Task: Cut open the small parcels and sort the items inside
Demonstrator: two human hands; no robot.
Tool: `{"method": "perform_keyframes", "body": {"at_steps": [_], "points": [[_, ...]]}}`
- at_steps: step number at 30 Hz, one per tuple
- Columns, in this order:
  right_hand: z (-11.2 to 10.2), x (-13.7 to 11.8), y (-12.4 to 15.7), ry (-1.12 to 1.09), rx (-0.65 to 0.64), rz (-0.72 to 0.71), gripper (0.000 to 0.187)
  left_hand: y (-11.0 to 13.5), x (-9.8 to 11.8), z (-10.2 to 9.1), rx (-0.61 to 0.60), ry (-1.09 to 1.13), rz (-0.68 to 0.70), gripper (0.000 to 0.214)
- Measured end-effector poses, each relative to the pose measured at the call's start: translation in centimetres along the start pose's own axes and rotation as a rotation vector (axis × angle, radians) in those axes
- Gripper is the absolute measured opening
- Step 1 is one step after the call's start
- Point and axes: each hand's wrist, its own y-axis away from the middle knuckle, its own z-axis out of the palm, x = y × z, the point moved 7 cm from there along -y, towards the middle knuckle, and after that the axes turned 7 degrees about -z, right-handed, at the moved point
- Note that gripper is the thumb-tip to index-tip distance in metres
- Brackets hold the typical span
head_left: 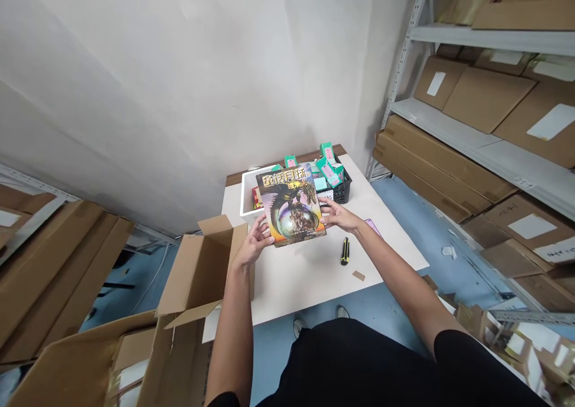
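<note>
Both hands hold up a book point(294, 206) with a dragon and a glassy globe on its colourful cover, tilted towards me above the table. My left hand point(256, 242) grips its lower left edge, thumb on the front. My right hand point(336, 213) grips its right edge, thumb also in front. Behind the book, a white bin point(245, 192) is partly hidden. Beside that, a black basket point(343, 191) holds several green and pink small boxes point(327, 170). A yellow and black box cutter point(345, 251) lies on the table below my right hand.
On the white table point(305, 281) lies a brown cardboard scrap point(358, 276). An open carton point(202, 263) stands at its left, with a larger open carton point(90, 347) below. Shelves point(467, 134) of cardboard boxes line the right; long cartons point(58, 275) stand left.
</note>
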Motion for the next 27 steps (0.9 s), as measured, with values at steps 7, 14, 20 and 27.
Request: {"method": "perform_keyframes", "body": {"at_steps": [7,14,20,27], "points": [[-0.3,-1.1,1.3,-0.01,0.003,-0.026,0.086,-0.9,0.0,1.1,-0.006,-0.02,0.01,0.093],[-1.6,-1.1,1.4,0.043,0.031,-0.037,0.086,-1.2,0.0,1.7,-0.008,-0.009,0.03,0.088],[-1.7,-1.2,1.5,0.043,0.032,-0.026,0.086,-1.1,0.2,1.7,0.004,-0.015,0.038,0.088],[-1.7,-1.4,1.4,0.017,0.015,-0.027,0.087,-1.2,0.4,1.8,0.013,-0.033,0.037,0.092]]}}
